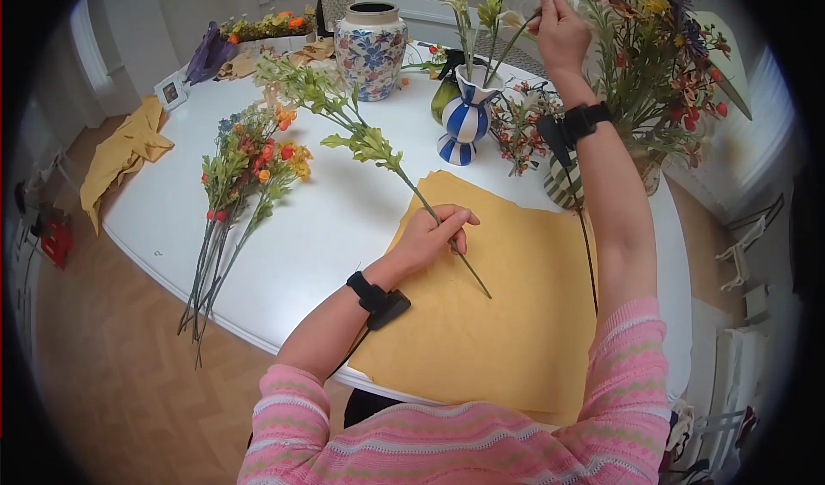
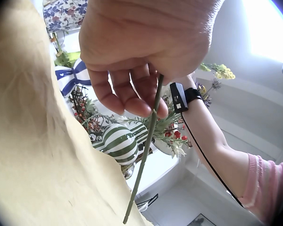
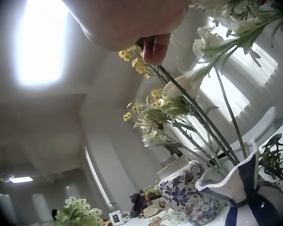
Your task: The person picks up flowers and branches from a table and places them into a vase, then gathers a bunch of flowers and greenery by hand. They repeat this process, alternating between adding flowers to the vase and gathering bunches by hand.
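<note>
My left hand (image 1: 434,234) pinches the green stem of a leafy artificial flower spray (image 1: 369,146) above the yellow wrapping paper (image 1: 507,313). The stem's bare end (image 2: 144,162) sticks out below the fingers in the left wrist view. Raised at upper right, my right hand (image 1: 563,38) grips a flower stem (image 3: 193,103) that runs down into the blue-and-white striped vase (image 1: 468,124). Pale and yellow blossoms (image 3: 153,113) surround that stem in the right wrist view. The head of the gripped flower is partly out of frame.
Left of the paper lies a bunch of mixed flowers (image 1: 249,167), stems over the table edge. A floral-patterned jar (image 1: 371,51) stands behind. To the right, a green-striped vase (image 1: 563,184) stands by a large arrangement (image 1: 653,73). Crumpled yellow paper (image 1: 129,154) hangs at the far left.
</note>
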`<action>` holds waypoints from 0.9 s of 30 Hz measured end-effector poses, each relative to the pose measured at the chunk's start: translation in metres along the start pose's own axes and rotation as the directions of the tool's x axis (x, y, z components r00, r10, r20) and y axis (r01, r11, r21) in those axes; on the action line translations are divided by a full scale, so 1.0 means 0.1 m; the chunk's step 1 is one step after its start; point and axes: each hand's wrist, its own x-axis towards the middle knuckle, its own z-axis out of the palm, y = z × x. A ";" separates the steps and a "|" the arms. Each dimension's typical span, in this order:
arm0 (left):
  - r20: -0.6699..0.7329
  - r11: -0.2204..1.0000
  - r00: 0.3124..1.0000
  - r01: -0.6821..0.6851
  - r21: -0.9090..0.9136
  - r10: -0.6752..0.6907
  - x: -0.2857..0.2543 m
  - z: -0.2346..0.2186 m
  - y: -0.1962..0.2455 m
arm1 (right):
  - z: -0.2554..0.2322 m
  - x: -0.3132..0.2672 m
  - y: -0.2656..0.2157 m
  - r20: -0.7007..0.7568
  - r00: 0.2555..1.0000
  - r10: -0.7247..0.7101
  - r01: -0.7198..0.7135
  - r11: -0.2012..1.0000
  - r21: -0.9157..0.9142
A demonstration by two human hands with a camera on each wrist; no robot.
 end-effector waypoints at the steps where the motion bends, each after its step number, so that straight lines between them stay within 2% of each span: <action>1: 0.000 1.000 1.000 0.000 0.000 0.000 0.00 0.00 0.00 | 0.04 -0.05 0.04 0.040 0.999 0.011 -0.010 0.999 -0.048; 2: 0.000 1.000 1.000 -0.001 0.001 0.001 0.00 0.00 0.01 | 0.08 -0.10 0.08 0.037 0.999 0.010 -0.008 0.999 -0.047; 4: 0.005 1.000 1.000 0.010 0.009 -0.010 -0.01 0.01 0.05 | 0.17 -0.19 0.13 0.113 0.985 0.129 -0.119 0.989 -0.088; 5: 0.010 1.000 1.000 0.024 0.015 -0.025 -0.02 0.01 0.07 | 0.20 -0.24 0.15 0.111 0.986 0.126 -0.117 0.989 -0.086; 7: 0.012 1.000 1.000 0.023 0.017 -0.023 -0.01 0.01 0.05 | 0.25 -0.32 0.20 0.224 0.940 0.256 -0.226 0.962 -0.154; 8: 0.013 1.000 1.000 0.023 0.016 -0.023 -0.01 0.01 0.03 | 0.28 -0.35 0.24 0.222 0.941 0.254 -0.224 0.963 -0.152; 10: 0.010 1.000 1.000 0.025 0.009 -0.025 0.00 0.01 0.02 | 0.35 -0.39 0.29 0.301 0.889 0.345 -0.268 0.925 -0.270; 11: 0.007 1.000 1.000 0.030 -0.002 -0.030 0.00 0.02 0.01 | 0.36 -0.40 0.31 0.298 0.890 0.345 -0.268 0.925 -0.268; 13: 0.010 1.000 1.000 0.027 0.001 -0.027 0.01 0.01 -0.01 | 0.40 -0.42 0.37 0.377 0.852 0.362 -0.185 0.884 -0.430; 15: 0.014 1.000 1.000 0.024 0.005 -0.024 0.02 0.01 -0.03 | 0.48 -0.43 0.46 0.365 0.853 0.374 -0.178 0.865 -0.470; 17: 0.008 1.000 1.000 0.014 0.010 -0.014 0.02 0.01 -0.03 | 0.53 -0.43 0.51 0.506 0.751 0.425 -0.063 0.809 -0.585; 23: 0.012 1.000 1.000 0.024 0.007 -0.025 0.01 0.02 -0.02 | 0.63 -0.45 0.58 0.530 0.693 0.489 -0.083 0.784 -0.615; 27: 0.007 0.999 0.999 0.046 0.015 -0.046 0.01 0.02 0.01 | 0.53 -0.47 0.38 0.507 0.707 0.494 -0.099 0.779 -0.620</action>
